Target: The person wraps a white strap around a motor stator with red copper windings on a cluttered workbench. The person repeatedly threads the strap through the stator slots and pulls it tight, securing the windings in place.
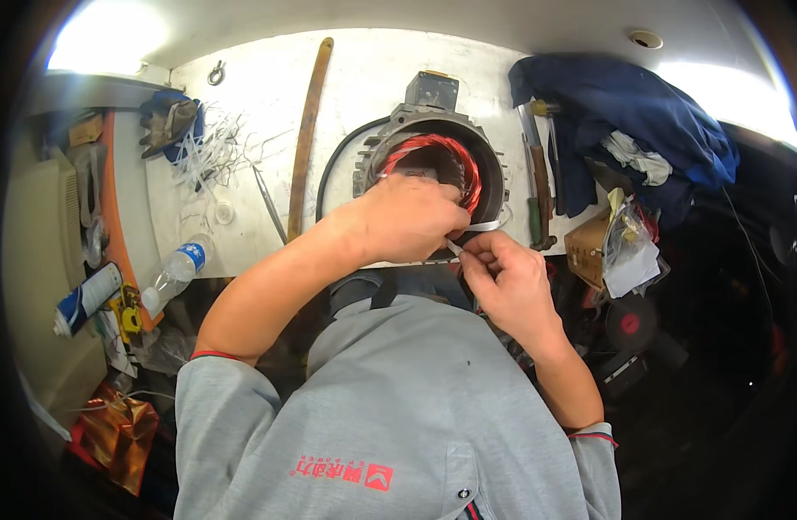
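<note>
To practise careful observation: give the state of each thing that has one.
Left grip: curled; closure unclear
Right grip: pinched shut
Strip: curved, held
Motor: open-ended
Coils: exposed, ring-shaped
Light: lit
Jacket: crumpled
Stick: lying flat
Hammer: lying flat
Scraps: scattered
Bottle: seemingly capped
</note>
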Motion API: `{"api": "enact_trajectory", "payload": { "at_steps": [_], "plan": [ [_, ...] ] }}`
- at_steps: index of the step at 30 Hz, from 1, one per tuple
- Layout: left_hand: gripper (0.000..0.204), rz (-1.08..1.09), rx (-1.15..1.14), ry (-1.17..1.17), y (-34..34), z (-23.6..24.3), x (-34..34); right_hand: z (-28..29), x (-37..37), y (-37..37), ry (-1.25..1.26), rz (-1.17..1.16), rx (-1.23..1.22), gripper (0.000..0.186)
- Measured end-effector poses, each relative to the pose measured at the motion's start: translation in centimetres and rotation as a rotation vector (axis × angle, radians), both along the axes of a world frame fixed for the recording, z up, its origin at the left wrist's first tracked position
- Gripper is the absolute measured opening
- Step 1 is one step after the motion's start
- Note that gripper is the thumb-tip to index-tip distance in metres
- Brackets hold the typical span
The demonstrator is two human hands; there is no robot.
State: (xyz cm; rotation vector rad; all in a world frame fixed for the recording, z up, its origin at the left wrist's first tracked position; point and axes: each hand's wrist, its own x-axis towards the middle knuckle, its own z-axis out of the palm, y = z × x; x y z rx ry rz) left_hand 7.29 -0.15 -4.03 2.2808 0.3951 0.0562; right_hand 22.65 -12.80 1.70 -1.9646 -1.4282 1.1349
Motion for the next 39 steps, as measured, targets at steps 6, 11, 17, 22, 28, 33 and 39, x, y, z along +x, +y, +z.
{"api": "enact_trajectory", "payload": {
  "at_steps": [6, 11, 17, 22, 28, 33, 39],
  "plan": [
    [0.014, -0.013, -0.105, -0.051, 0.1, 0.1, 0.4, -0.3, 0.5, -0.4, -0.006, -0.001, 0.027, 0.013],
    [0.011, 0.116, 0.048, -0.070, -0.5, -0.1, 0.0, 1.3, 1.0, -0.4, -0.194, 0.035, 0.106, 0.019],
    [0.010, 0.216, 0.016, -0.159, -1.0, 0.0, -0.4, 8.7, 4.0, -4.2, 0.371, 0.406, 0.064, 0.032],
    [0.010, 0.212, 0.016, -0.194, -0.9, 0.1, -0.3, 6.0, 12.4, -9.5, -1.263, 0.436, -0.381, 0.033],
    [0.014, 0.220, 0.009, -0.182, -0.6, -0.2, 0.2, 11.7, 6.7, -7.7, 0.369, 0.255, 0.144, 0.040],
    [0.014, 0.239, 0.015, -0.178, -1.0, 0.0, 0.0, 3.3, 7.6, -11.8, -0.658, 0.368, -0.176, 0.042],
    [0.013, 0.213, 0.109, -0.191, -1.5, 0.3, 0.0, 5.4, 7.6, -9.1, 0.364, -0.441, 0.126, 0.025]
  ]
}}
